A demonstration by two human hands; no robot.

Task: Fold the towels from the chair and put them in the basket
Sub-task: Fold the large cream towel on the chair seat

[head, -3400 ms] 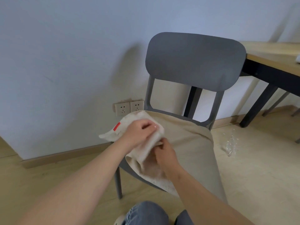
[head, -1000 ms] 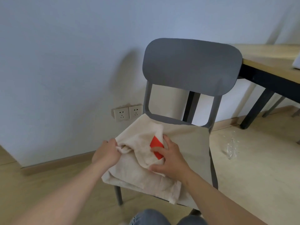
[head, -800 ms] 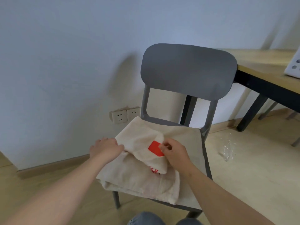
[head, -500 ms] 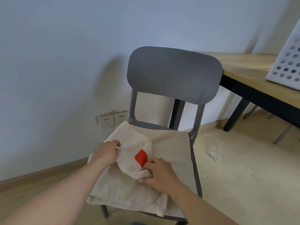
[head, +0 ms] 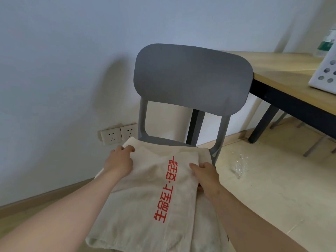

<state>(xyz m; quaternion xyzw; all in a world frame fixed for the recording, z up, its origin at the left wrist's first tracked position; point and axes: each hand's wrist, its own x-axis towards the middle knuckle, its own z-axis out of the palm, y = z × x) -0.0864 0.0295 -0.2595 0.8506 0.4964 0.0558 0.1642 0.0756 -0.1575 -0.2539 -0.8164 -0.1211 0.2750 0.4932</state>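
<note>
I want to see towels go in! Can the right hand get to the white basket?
Probably yes, maybe with a lean: nothing stands between the right hand and the basket on the table, though it grips the towel.

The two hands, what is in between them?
The beige towel with red writing lies between the left hand and the right hand, spread on the chair; the head view shows it.

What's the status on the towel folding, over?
Left hand pinches towel corner, right hand grips its right edge. Towel spread on chair. Basket on table, nothing blocking.
</note>
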